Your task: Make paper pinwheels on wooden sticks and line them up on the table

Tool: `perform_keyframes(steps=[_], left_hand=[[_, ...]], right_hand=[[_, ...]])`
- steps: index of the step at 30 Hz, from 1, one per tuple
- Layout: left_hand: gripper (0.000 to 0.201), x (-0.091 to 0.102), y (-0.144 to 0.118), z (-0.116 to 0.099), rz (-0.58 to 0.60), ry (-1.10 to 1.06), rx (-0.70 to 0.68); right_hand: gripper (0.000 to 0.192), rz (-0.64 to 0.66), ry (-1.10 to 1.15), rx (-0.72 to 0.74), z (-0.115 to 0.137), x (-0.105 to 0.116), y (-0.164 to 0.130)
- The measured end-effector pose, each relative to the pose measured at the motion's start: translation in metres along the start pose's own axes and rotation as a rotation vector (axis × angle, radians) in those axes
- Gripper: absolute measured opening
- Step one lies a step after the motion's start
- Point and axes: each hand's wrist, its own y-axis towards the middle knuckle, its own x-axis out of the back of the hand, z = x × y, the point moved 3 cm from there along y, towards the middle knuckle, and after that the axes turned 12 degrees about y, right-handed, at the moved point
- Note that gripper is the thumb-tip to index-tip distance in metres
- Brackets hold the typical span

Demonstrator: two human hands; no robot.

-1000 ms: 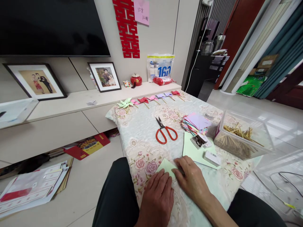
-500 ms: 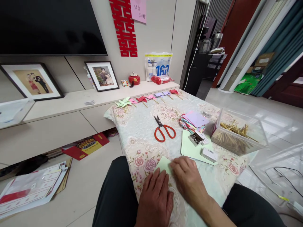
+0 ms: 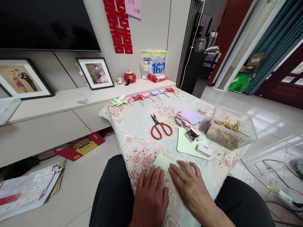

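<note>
At the right of the counter, a clear plastic tub holds wooden sticks; a small open box near it holds dark bits. At the near edge both hands lie flat, fingers spread, gripping nothing: left hand, right hand, pressing a pale green folded paper, corner pointing far. A far bag reads "160".

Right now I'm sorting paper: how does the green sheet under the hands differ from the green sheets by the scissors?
The green sheet is folded, small, pressed by both hands. The green sheets lie flat, larger, stacked, bearing two small boxes. Both are pale green.
</note>
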Motion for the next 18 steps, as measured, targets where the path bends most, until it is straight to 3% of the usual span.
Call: perform_keyframes(steps=[11,18], left_hand=[[0.033,0.009,-0.014,0.016,-0.019,0.082,0.002],[0.031,0.014,-0.022,0.028,-0.008,0.147,0.032]], right_hand=[[0.037,-0.054,0.059,-0.101,-0.012,-0.013,-0.017],[0.042,-0.102,0.066,-0.078,-0.009,-0.001,-0.013]])
